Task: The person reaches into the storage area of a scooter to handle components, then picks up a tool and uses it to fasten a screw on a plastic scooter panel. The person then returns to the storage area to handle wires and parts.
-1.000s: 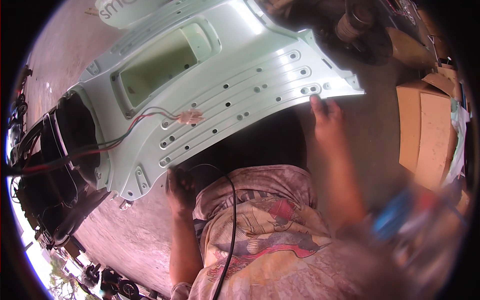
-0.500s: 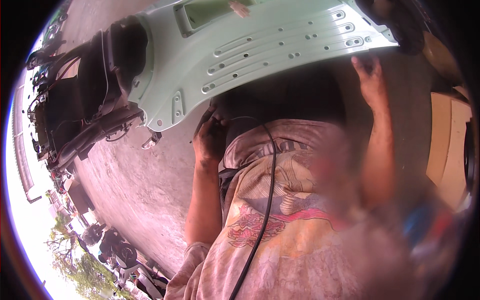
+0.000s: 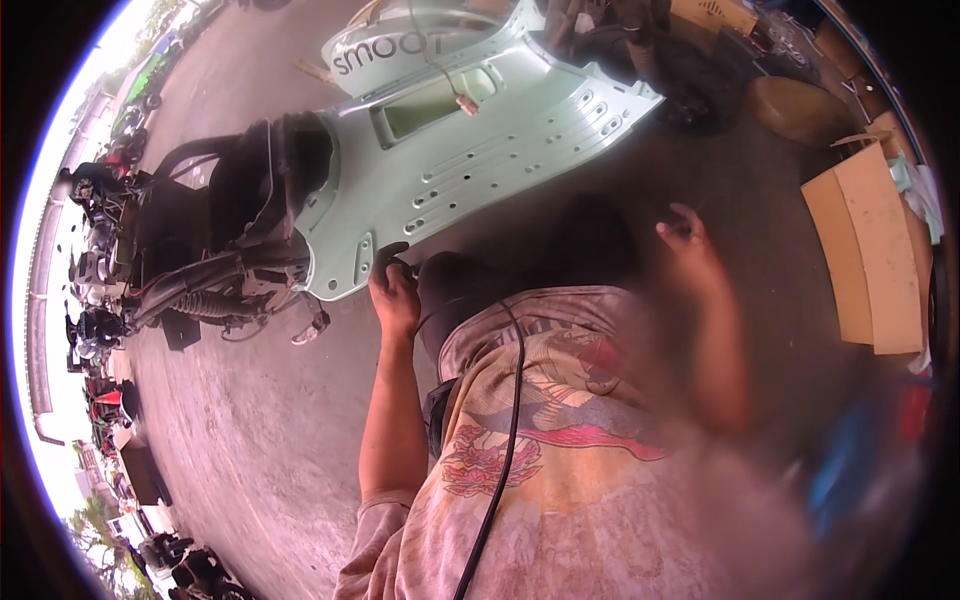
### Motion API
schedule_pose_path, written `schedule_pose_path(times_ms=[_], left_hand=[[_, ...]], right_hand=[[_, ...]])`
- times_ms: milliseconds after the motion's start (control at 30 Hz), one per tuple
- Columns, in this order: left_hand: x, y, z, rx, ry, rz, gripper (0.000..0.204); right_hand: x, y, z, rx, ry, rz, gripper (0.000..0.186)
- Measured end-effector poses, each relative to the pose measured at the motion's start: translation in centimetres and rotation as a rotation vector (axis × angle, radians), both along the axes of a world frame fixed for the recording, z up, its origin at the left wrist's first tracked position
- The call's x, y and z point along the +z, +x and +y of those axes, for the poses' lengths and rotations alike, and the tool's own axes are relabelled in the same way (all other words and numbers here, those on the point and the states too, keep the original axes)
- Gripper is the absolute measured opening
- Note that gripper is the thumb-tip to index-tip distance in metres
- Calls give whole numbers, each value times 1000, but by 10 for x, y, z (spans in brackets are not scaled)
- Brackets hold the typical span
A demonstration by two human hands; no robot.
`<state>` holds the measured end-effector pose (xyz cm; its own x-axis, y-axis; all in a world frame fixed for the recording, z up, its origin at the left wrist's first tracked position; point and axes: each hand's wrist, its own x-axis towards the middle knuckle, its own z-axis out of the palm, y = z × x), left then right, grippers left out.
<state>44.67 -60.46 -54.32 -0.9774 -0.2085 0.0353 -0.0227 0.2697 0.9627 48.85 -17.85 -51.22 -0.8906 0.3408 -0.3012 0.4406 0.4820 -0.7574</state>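
A pale green scooter floor panel [image 3: 400, 200], with raised ribs, several holes and a rectangular opening, stretches across the upper middle. My left hand [image 3: 394, 290] is by its near left edge, darkened fingers partly bent and apart; whether it touches the panel I cannot tell. My right hand [image 3: 684, 232] hovers over the floor beyond the panel's right end, fingers loosely spread and nothing in them. A small pale connector [image 3: 467, 104] hangs on a wire above the opening. Below the panel's left end sits a dark scooter frame with a shock absorber [image 3: 205, 303].
A pale green body part [image 3: 385, 50] with lettering lies behind the panel. At the right stand an opened cardboard box [image 3: 865, 250] and a rounded brown object [image 3: 797, 110]. A black cable [image 3: 512, 420] runs down over my shirt. Parked motorbikes [image 3: 95, 270] line the left.
My view has tilted up, so the panel appears smaller and more of the workshop shows. My right hand has moved away from the panel's edge. The left stays near it.
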Motion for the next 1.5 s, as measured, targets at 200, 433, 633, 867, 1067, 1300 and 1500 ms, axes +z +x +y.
schedule_pose_path(times_ms=[200, 433, 633, 867, 1067, 1300, 1500], left_hand=[[-14, -39, 22, -382, -893, -117, 73], [25, -38, 42, -419, -1051, -303, 77], [33, -47, 57, -539, -1150, -384, 84], [60, -65, 74, -724, -1089, -653, 63], [247, 12, 176, -1097, -465, -441, 52], [353, 96, 252, -1142, -9, -12, 40], [448, 47, 338, -1167, 114, -579, 27]], right_hand=[[30, 14, -1, -38, 25, 135, 61], [40, 33, -8, -115, 106, 205, 53], [67, 16, -2, -137, 77, 204, 51], [127, -3, -29, -42, -55, 215, 46], [235, 38, -53, -202, -763, 224, 35], [384, 85, -32, -556, -1545, 206, 37], [421, 57, 68, -721, -1413, 309, 45]])
